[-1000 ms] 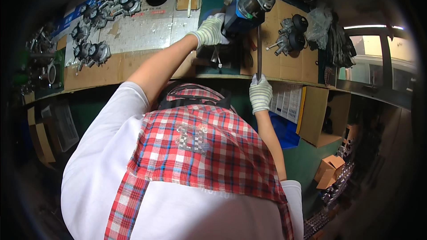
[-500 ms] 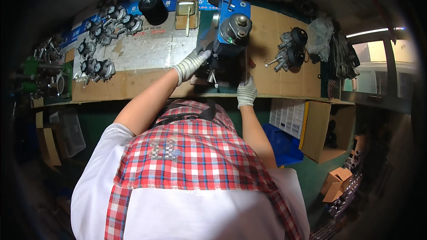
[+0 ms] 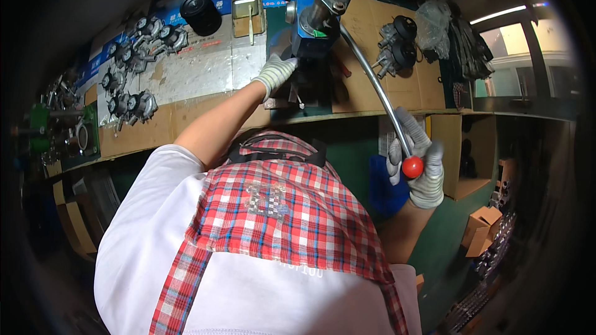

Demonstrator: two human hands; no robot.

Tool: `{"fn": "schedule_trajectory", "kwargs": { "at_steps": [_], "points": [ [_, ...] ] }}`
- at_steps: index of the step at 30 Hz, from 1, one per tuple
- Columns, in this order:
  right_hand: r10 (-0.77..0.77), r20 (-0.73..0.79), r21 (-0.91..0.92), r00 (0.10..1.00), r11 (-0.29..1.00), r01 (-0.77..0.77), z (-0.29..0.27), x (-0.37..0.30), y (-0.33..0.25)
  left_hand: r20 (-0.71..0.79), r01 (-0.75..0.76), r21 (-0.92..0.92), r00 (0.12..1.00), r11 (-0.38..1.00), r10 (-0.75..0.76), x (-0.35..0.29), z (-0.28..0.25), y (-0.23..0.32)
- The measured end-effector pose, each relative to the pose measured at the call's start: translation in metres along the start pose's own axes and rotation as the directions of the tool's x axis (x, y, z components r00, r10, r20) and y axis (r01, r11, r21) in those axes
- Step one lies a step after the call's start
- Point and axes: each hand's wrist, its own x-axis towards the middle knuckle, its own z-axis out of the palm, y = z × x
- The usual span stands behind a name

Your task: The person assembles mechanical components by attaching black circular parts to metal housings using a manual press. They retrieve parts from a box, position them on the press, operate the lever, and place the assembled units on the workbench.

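Note:
My left hand [image 3: 277, 75], in a striped knit glove, reaches to the dark work area under a blue lever press [image 3: 310, 44]. Its fingers are closed, and the press and shadow hide what they hold. A small metal stem [image 3: 297, 96] pokes out beside it. My right hand [image 3: 422, 170], also gloved, is curled palm-up around the lower end of a long steel lever [image 3: 376, 84]. The lever's red ball knob [image 3: 412, 167] shows between thumb and fingers. From the right side of the press, the lever slants toward me, past the bench edge.
Several metal pump-like parts [image 3: 132, 107] stand on cardboard at the left, and black-capped ones [image 3: 400, 56] at the right. Behind are a black round container [image 3: 200, 13] and a tray with a brush [image 3: 249, 15]. A blue bin [image 3: 386, 189] and an open box [image 3: 456, 155] sit below the bench.
My right hand has swung right and toward me with the lever, whose shaft and red knob now show in full. My left hand stays at the press. The view has shifted slightly.

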Motion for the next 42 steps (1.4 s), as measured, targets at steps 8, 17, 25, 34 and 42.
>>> {"fn": "schedule_trajectory", "kwargs": {
  "at_steps": [8, 17, 25, 34, 42],
  "points": [
    [0.259, -0.228, -0.238, 0.939, 0.92, -0.312, -0.021, 0.094, 0.135, 0.101, 0.072, -0.036, 0.993, 0.997, -0.068, -0.064, -0.037, 0.062],
    [0.341, -0.327, -0.105, 0.881, 0.914, -0.393, 0.03, 0.195, 0.168, -0.14, 0.014, 0.321, 0.99, 0.947, 0.033, -0.047, -0.075, 0.015],
    [-0.05, -0.098, -0.457, 0.994, 0.89, -0.001, 0.075, 0.198, 0.173, -0.184, -0.341, 0.257, 0.901, 0.904, 0.392, -0.17, -0.097, 0.025],
    [-0.548, 0.394, -0.766, 0.738, 0.248, 0.593, 0.109, 0.121, 0.14, 0.344, 0.092, -0.508, 0.933, 0.856, 0.104, -0.219, -0.158, 0.051],
    [-0.644, 0.52, -0.682, 0.56, 0.081, 0.727, 0.099, 0.114, 0.16, 0.345, -0.06, -0.41, 0.913, 0.91, 0.216, -0.222, -0.159, 0.059]
  ]
}}
